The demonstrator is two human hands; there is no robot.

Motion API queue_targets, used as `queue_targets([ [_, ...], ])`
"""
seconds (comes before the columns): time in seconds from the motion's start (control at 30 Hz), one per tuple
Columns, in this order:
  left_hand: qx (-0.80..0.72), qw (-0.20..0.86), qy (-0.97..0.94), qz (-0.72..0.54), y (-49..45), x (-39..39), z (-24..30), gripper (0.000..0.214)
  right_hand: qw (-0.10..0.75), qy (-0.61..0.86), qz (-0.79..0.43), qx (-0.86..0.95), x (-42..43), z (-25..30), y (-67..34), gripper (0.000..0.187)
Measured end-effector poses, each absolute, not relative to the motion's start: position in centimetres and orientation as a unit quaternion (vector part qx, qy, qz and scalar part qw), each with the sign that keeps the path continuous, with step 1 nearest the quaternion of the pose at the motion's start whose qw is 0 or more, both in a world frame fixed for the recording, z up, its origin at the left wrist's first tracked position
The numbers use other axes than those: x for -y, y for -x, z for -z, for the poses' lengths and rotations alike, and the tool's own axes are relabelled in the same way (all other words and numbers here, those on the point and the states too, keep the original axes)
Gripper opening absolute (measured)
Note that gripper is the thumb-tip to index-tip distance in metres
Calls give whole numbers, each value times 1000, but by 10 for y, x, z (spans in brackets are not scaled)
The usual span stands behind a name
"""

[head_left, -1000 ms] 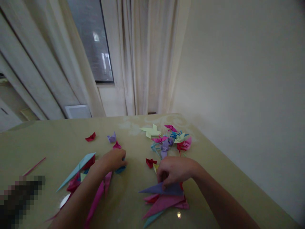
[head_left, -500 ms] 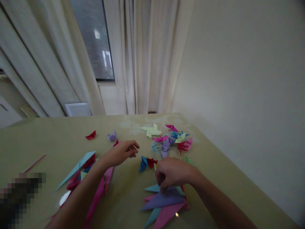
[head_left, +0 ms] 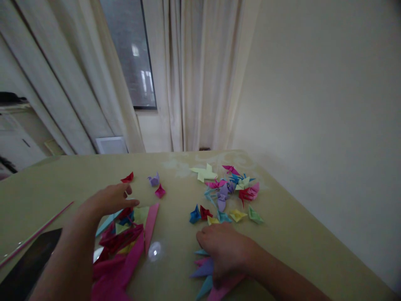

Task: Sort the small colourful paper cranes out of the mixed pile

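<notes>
My right hand (head_left: 224, 251) rests palm down on a fan of folded paper triangles (head_left: 203, 274), purple, pink and teal, its fingers curled over them. My left hand (head_left: 109, 198) hovers with loosely stretched fingers over a heap of pink, red, teal and yellow folded papers (head_left: 125, 238), holding nothing. A row of small folded pieces, blue (head_left: 194, 215), red (head_left: 205, 212), yellow (head_left: 237, 215) and green (head_left: 255, 215), lies just beyond my right hand.
A cluster of finished origami pieces (head_left: 230, 188) and a pale green one (head_left: 204, 172) sit farther back on the olive table (head_left: 297, 234). Small red (head_left: 128, 178), purple (head_left: 153, 180) and pink (head_left: 160, 191) pieces lie at centre-left. A pink strip (head_left: 37, 232) and dark tablet (head_left: 28, 263) lie left. Wall right, curtains behind.
My left hand let go of the blue piece, which now lies by the red one, and moved left over the pink heap. My right hand drew nearer with the triangles.
</notes>
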State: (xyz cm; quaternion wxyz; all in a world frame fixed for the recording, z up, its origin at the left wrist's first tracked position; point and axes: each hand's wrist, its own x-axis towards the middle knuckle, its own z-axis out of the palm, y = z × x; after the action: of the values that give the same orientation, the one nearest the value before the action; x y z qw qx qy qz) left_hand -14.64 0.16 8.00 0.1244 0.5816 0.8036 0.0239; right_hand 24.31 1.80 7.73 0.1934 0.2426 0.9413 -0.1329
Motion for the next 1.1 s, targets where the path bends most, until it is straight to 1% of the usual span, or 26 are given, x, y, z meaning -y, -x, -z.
queue_targets([
  [0.13,-798,233,-556,1,145,-7,-61,25,198,-240,135,-941,-15,-77,-239,72],
  [0.2,-795,238,-557,2,142,-12,-57,18,195,-242,144,-940,-14,-78,-240,71],
  [0.27,-787,208,-581,-13,141,-15,-58,15,195,-245,152,-938,-15,-80,-241,73],
  [0.37,-775,175,-607,-18,140,-16,-60,17,198,-242,157,-937,-17,-81,-242,74],
  [0.5,-779,170,-603,-2,136,-16,-61,19,183,-241,143,-942,-17,-82,-242,67],
  [0.6,-769,161,-618,-25,126,-17,-67,19,182,-242,133,-944,-16,-82,-241,63],
  [0.67,-744,154,-647,-61,113,-15,-75,20,185,-239,134,-944,-15,-81,-241,66],
  [0.8,-674,138,-718,-110,71,7,-92,27,186,-232,121,-947,-12,-75,-239,82],
  [0.87,-650,119,-741,-119,43,29,-96,27,191,-236,106,-947,-10,-72,-236,88],
  [0.93,-638,85,-756,-120,15,55,-95,27,199,-238,97,-946,-8,-69,-233,88],
  [1.03,-589,-4,-794,-154,-20,103,-79,26,211,-227,105,-945,-11,-68,-232,84],
  [1.1,-537,-78,-819,-189,-36,138,-62,23,203,-226,123,-945,-14,-67,-237,74],
])
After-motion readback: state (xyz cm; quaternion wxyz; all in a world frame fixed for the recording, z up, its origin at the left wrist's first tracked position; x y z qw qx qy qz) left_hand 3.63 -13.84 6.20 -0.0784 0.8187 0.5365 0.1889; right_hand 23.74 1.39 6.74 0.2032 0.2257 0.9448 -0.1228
